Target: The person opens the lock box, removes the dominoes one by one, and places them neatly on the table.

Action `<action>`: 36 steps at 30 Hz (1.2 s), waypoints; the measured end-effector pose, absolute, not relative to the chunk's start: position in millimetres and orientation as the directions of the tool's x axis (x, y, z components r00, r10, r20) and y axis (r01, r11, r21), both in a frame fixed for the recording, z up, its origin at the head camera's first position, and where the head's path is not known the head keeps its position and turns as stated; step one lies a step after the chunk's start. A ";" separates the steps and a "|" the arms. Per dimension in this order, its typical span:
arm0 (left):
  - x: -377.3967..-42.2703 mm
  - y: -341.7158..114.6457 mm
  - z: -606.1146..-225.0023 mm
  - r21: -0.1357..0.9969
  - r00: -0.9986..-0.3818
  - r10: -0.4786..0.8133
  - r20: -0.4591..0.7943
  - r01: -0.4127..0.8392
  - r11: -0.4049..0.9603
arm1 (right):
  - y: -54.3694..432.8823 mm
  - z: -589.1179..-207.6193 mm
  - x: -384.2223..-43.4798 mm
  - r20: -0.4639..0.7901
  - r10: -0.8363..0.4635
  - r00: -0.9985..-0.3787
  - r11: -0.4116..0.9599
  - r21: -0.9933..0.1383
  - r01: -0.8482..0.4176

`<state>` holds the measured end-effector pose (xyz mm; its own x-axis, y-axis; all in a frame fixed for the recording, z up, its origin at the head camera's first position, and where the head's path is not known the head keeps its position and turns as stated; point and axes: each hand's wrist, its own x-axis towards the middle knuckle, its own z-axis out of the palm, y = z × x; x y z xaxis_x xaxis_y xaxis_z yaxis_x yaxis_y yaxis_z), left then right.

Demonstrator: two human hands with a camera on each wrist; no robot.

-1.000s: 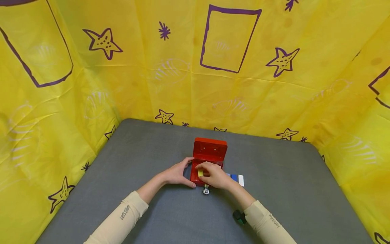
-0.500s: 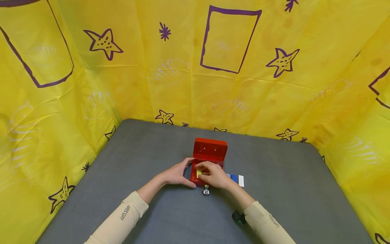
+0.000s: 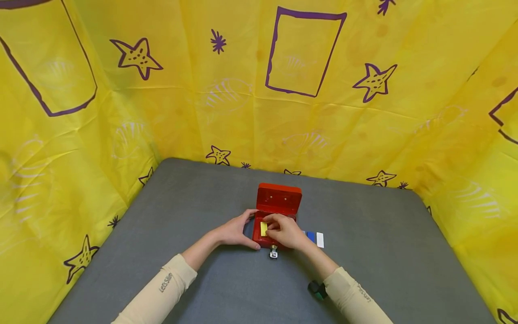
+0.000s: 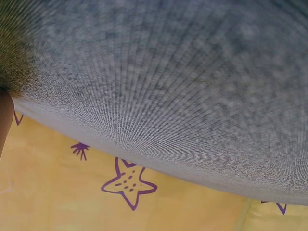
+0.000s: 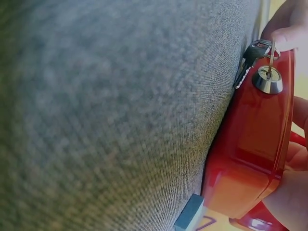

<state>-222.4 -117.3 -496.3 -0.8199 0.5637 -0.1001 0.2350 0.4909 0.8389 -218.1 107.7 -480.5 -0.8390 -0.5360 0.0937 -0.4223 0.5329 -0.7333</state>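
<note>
A red metal cash box (image 3: pixel 279 200) stands with its lid raised, keys (image 5: pixel 250 55) at the front lock (image 5: pixel 268 80). My left hand (image 3: pixel 234 230) holds the box's left side, thumb at the front corner and fingers toward the back. Inside the box lies a small yellow rectangular piece (image 3: pixel 264 228). My right hand (image 3: pixel 285 231) reaches into the box, its bent fingertips beside the right edge of the yellow piece; whether they touch it is hard to tell. The left wrist view shows mostly tabletop, with a bit of skin at its left edge.
Right of the box lie a blue piece (image 3: pixel 310 236) and a white piece (image 3: pixel 320 240). A dark-topped block (image 5: pixel 190 212) is close beside the box in the right wrist view. The grey table (image 3: pixel 194 193) is bounded by a yellow patterned cloth (image 3: pixel 182 117).
My right fingers have shifted slightly right off the yellow piece, which now shows more fully. The piece has moved a little left inside the box. My left hand has stayed put.
</note>
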 end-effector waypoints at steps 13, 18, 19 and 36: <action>-224.4 -117.9 -497.3 0.838 -0.820 0.566 -0.086 0.247 0.486 | 105.9 -481.5 -220.0 0.103 -0.601 -0.793 0.490 -0.737 -0.467; -224.5 -117.9 -496.7 0.830 -0.821 0.561 -0.112 0.233 0.507 | 104.6 -480.9 -220.1 0.104 -0.593 -0.798 0.504 -0.725 -0.470; -224.3 -118.0 -496.7 0.830 -0.820 0.561 -0.112 0.233 0.506 | 104.6 -480.9 -220.3 0.106 -0.590 -0.800 0.510 -0.720 -0.471; -224.9 -117.4 -495.1 0.832 -0.816 0.565 -0.119 0.229 0.506 | 104.2 -479.4 -224.0 0.095 -0.605 -0.791 0.554 -0.663 -0.503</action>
